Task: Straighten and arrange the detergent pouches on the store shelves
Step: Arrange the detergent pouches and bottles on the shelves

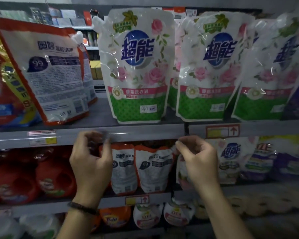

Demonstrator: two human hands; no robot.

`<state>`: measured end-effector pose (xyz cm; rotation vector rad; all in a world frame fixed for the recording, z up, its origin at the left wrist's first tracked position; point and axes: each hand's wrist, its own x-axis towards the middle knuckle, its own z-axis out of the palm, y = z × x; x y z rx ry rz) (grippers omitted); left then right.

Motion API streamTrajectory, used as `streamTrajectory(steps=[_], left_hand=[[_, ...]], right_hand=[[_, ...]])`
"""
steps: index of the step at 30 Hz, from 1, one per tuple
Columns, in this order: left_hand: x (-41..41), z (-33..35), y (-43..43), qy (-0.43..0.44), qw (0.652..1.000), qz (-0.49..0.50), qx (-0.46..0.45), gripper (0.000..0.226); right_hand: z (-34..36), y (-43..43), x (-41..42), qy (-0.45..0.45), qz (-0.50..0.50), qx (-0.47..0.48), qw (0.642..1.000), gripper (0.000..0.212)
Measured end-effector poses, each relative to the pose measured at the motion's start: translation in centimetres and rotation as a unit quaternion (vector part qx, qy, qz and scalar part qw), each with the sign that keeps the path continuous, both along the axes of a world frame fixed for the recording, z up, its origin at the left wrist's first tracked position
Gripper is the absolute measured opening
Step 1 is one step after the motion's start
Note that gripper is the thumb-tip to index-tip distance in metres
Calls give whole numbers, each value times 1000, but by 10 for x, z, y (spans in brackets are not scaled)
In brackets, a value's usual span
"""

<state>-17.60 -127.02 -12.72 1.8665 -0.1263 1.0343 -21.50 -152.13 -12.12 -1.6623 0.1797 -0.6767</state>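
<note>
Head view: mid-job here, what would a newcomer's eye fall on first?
The big rose-print pouches standing upright along the upper shelf, from centre to right. Next, the orange-edged pouch at upper left, tilted and turned back side out. Then the left hand and right hand raised before the middle shelf, fingers curled near the pouch tops there; blur hides whether they grip.

A shop — shelves (145,133) stocked with priced detergent pouches (136,66).
</note>
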Motion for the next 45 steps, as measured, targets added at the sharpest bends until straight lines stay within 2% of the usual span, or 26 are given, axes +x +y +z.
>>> streamTrajectory(steps=[3, 8, 11, 14, 17, 19, 21, 23, 25, 29, 32, 33, 37, 41, 45], left_hand=[[-3, -29, -8, 66, 997, -35, -17, 24], [-9, -58, -24, 126, 986, -106, -15, 24], [-12, -71, -36, 200, 969, -143, -21, 28], [-12, -84, -42, 285, 944, -162, -38, 33], [-8, -97, -42, 316, 932, -175, 9, 32], [-3, -107, -40, 336, 922, -191, 28, 40], [2, -117, -38, 369, 905, -212, 14, 51], [6, -124, -36, 382, 898, -217, 6, 51], [6, -127, -36, 380, 899, -217, 5, 54], [-2, -115, -36, 378, 896, -233, -6, 79], [-5, -111, -37, 363, 901, -238, -9, 83], [-6, -109, -38, 358, 903, -239, -13, 84], [-7, -111, -43, 335, 910, -243, -16, 97], [-6, -117, -49, 335, 907, -254, -1, 95], [-3, -119, -54, 365, 905, -217, 40, 84]], right_hand=[[-24, 6, 4, 31, 21, 20, 999, 11], [-60, 12, 23, 120, 48, -21, 991, 14], [-68, 22, 32, 178, 96, -18, 979, 32], [-68, 35, 37, 189, 146, -55, 969, 56], [-70, 42, 43, 176, 154, -104, 967, 70], [-70, 43, 48, 192, 158, -130, 960, 73], [-67, 44, 48, 208, 157, -159, 952, 71], [-65, 43, 48, 211, 154, -174, 949, 64], [-65, 42, 46, 208, 148, -184, 949, 52], [-68, 39, 43, 204, 149, -170, 953, 26], [-71, 38, 40, 190, 130, -177, 957, 6], [-73, 37, 40, 187, 115, -179, 959, 7], [-84, 40, 38, 175, 70, -129, 974, 36], [-89, 43, 29, 156, 46, -119, 979, 30], [-90, 41, 24, 170, 38, -102, 979, 27]])
